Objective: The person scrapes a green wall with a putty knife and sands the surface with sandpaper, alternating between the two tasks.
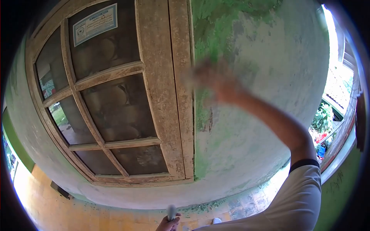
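My right hand (223, 82) is smeared by motion in front of the green wall (262, 69), just right of the wooden window frame (163, 92). Its fingers, and anything they may hold, cannot be made out. Patches of green paint and bare grey plaster surround it on the wall. Low in the view, my left hand (168, 224) is closed around a grey stick-like object (171, 211) with a rounded end pointing up. The rest of that object is hidden in the fist.
A printed sticker (95, 24) is on the upper window pane. Green paint flakes (204, 208) lie along the wall's foot on the yellow tiled floor (127, 215). A dark block-like object (60, 189) stands at lower left; plants (323, 117) show through the opening at right.
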Tool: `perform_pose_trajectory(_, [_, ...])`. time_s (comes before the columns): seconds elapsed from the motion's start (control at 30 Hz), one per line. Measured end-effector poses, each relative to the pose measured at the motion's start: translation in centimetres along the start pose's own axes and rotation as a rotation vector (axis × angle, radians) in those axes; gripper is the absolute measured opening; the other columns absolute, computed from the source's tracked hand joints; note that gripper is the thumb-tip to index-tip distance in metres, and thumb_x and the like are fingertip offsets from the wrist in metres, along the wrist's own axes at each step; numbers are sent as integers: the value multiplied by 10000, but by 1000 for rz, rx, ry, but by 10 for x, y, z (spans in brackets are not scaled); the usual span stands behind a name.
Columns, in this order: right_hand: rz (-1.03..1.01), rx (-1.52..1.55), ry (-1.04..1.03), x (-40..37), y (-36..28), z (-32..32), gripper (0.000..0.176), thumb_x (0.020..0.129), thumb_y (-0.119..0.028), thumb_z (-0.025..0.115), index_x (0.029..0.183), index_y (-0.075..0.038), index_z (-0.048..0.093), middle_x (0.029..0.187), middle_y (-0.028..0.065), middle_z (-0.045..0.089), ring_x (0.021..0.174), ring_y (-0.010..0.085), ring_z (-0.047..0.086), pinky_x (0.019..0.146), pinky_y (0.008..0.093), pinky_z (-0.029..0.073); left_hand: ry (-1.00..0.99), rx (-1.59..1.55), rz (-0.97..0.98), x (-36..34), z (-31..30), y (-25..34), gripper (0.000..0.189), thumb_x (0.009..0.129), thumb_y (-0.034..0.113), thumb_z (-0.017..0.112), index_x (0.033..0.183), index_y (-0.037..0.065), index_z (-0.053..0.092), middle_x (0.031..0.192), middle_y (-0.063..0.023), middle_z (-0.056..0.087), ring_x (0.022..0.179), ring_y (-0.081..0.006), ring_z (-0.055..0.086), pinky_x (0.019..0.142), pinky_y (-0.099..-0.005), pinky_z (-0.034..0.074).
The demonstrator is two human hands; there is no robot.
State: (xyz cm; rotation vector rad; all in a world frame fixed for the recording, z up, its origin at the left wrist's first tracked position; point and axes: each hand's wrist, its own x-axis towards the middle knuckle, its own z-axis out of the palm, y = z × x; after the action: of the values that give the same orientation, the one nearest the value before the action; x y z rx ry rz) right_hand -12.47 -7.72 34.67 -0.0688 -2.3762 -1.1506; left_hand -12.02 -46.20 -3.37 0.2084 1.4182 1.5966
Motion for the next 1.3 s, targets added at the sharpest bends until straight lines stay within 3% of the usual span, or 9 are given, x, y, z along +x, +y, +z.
perform_pose_trajectory(0.13, [374, -2, 533, 34, 61, -19, 713, 784, -569, 563, 1375, -226, 360, 1478, 53, 242, 1377, 296, 157, 1107, 554, 31, -5, 7, 10, -1, 7, 16, 268, 857, 300, 602, 1095, 195, 539, 577, 99, 367, 389, -28, 280, 315, -203, 217])
perform_pose_trajectory(0.27, [39, 312, -117, -42, -83, 20, 915, 640, -506, 743, 1381, -161, 332, 1416, 117, 332, 1343, 311, 237, 1096, 583, 97, 43, -51, -65, -8, 10, 23, 252, 856, 282, 609, 1080, 189, 544, 593, 103, 380, 420, -25, 313, 333, -195, 227])
perform_pose_trajectory(0.43, [-184, 7, -187, -37, -37, 25, 788, 767, -610, 557, 1397, -208, 307, 1436, 87, 314, 1355, 249, 231, 1121, 537, 26, -3, -176, -27, -34, 19, 26, 227, 853, 256, 614, 1062, 192, 551, 618, 108, 383, 452, -23, 305, 369, -182, 225])
perform_pose_trajectory(0.6, [455, 38, 598, 2, 40, 4, 722, 827, -594, 472, 1404, -207, 281, 1442, 92, 281, 1340, 276, 248, 1101, 566, 54, -64, -92, 166, -8, 12, -2, 243, 845, 255, 621, 1067, 185, 551, 616, 112, 374, 446, -16, 270, 373, -172, 204])
perform_pose_trajectory(0.73, [-49, 547, 43, -94, -115, 95, 797, 668, -443, 742, 1339, -180, 402, 1378, 106, 381, 1341, 302, 239, 1113, 531, 117, -68, -46, -157, -30, 40, 52, 257, 855, 217, 613, 1098, 154, 555, 643, 86, 381, 525, -27, 322, 443, -191, 273])
perform_pose_trajectory(0.87, [-206, 501, -216, -88, -68, 73, 800, 678, -453, 729, 1365, -261, 368, 1460, 28, 291, 1381, 267, 148, 1119, 519, 21, -342, -188, -159, 12, -11, 0, 364, 856, 163, 627, 1162, 31, 481, 655, 32, 396, 508, -53, 313, 485, -218, 276])
perform_pose_trajectory(1.0, [395, 16, 480, -21, 47, 9, 777, 792, -584, 549, 1420, -233, 256, 1487, 37, 231, 1362, 267, 225, 1085, 589, 30, -317, -187, -91, 6, -16, -1, 369, 871, 211, 606, 1163, 25, 480, 664, 16, 411, 509, -61, 325, 497, -234, 301])
perform_pose_trajectory(1.17, [308, 350, 341, -67, -78, 92, 878, 715, -527, 665, 1416, -177, 268, 1495, 59, 200, 1361, 271, 230, 1050, 656, 34, -169, -304, 148, 13, -14, -13, 410, 908, 319, 537, 1194, 38, 452, 679, -11, 449, 492, -72, 346, 508, -265, 346])
perform_pose_trajectory(1.3, [176, 397, 169, -165, -171, 139, 465, 766, -107, 606, 1222, -170, 538, 1283, -5, 469, 1223, 206, 430, 1031, 682, 77, -186, -430, 250, 2, -5, 0, 407, 915, 359, 515, 1183, 60, 446, 718, -30, 474, 491, -90, 372, 514, -272, 356])
